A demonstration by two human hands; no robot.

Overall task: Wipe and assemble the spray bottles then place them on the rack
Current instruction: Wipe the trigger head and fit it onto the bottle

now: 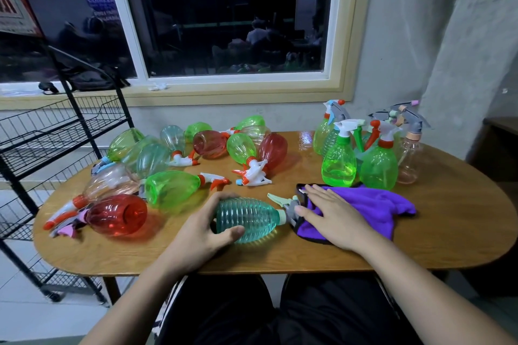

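Head view: low in the middle of the frame a teal ribbed bottle (252,218) lies on its side on the desk (437,235), its grey and pale green spray head (286,204) pointing right. The left hand (201,228) grips the wide base, thumb on the near side and fingers curled over the far side. The right hand (333,218) lies flat, fingers straight and slightly spread, on a purple cloth (378,204) just right of the spray head; whether its thumb touches the head I cannot tell. The bottle looks empty and thin-walled, so it should be light, give a little under a hard squeeze, and roll readily on its round belly. The ribs offer good purchase, so the belly or base is the place to hold it while wiping. The neck under the collar seems safer for carrying than the trigger. More bottles (173,190) lie scattered at centre left, a group of standing bottles (339,165) is at centre right, and the black wire rack (56,131) stands at the left edge.
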